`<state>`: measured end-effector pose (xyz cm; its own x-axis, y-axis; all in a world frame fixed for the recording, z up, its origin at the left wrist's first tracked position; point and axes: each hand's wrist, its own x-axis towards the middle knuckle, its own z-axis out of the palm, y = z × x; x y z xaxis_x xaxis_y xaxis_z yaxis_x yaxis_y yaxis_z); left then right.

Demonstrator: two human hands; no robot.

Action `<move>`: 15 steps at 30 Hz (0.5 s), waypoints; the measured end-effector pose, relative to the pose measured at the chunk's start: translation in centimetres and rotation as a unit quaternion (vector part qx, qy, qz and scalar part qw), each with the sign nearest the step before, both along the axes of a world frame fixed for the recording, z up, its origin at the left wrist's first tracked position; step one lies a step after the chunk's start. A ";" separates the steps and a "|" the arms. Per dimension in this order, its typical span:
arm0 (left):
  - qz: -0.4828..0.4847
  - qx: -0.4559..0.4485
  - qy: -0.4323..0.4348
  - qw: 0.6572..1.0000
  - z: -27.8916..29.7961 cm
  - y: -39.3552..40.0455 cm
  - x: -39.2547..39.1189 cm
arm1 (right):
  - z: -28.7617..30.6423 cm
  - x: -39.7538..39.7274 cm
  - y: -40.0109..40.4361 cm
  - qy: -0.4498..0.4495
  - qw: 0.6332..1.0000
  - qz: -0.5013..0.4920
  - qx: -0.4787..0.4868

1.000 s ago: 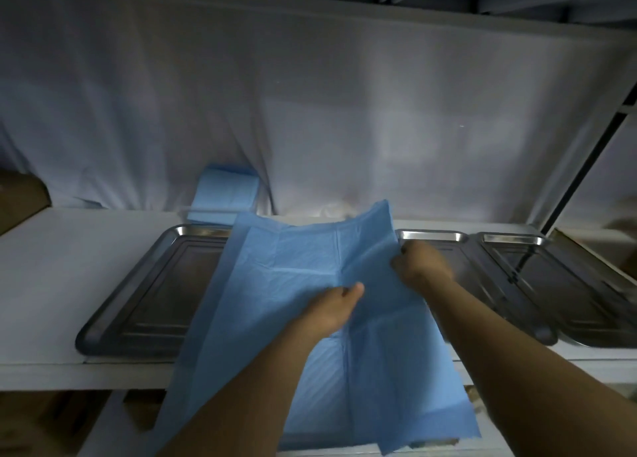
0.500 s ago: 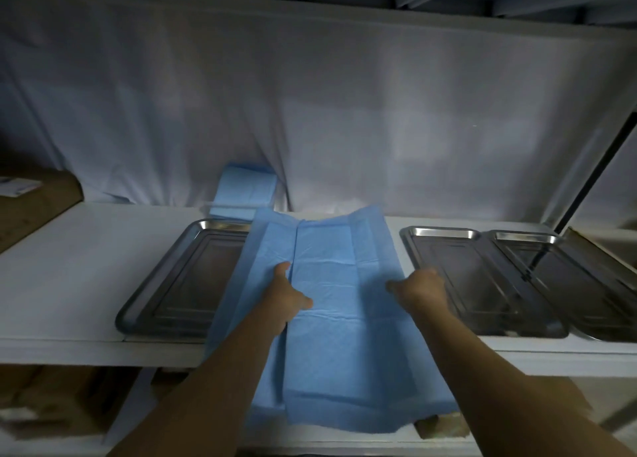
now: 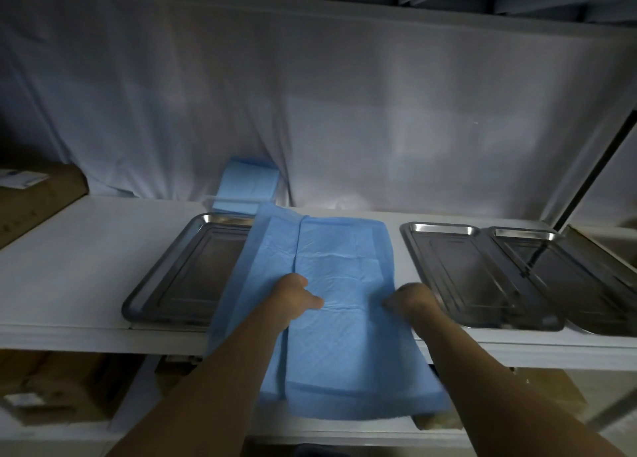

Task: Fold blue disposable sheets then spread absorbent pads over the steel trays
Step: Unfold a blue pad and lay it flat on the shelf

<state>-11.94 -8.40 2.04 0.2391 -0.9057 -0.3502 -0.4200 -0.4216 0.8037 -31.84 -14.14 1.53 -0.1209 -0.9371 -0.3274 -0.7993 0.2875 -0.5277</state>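
Flattened since before, blue pad (image 3: 339,267) overhangs shelf (image 3: 69,249), creased.

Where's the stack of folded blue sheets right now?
In the head view, the folded blue stack sits at the shelf's back against the white curtain, just behind the left steel tray and the spread pad.

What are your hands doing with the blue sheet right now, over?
Left hand and right hand both grip the blue sheet. It drapes across the left steel tray, front edge hanging off the shelf. Nothing in the way.
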 end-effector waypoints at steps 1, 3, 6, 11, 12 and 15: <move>-0.009 0.002 0.001 1.000 -0.1 0.1 0.0 | 0.5 0.0 -0.1 -0.063 0.997 -0.022 -0.033; -0.018 -0.007 0.026 0.999 -0.1 0.3 -0.2 | 1.9 0.2 -0.4 -0.174 0.980 -0.059 -0.080; -0.004 -0.019 0.012 1.000 1.1 0.2 -0.8 | 4.6 1.6 0.0 -0.273 0.959 -0.024 -0.076; 0.041 -0.019 0.166 0.985 4.6 0.6 -1.1 | 6.9 5.6 2.3 -0.414 0.908 0.060 0.003; 0.026 -0.001 0.230 0.973 5.1 0.8 -0.9 | 7.2 6.1 2.8 -0.435 0.897 0.070 0.024; 0.021 0.048 0.238 0.970 6.1 1.4 -0.5 | 7.8 6.7 3.6 -0.473 0.875 0.075 0.076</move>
<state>-12.49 -7.00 8.17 0.0660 -0.8565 -0.5119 0.0089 -0.5125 0.8586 -25.18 -10.50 9.30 0.3917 -0.8564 -0.3364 -0.0606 0.3408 -0.9382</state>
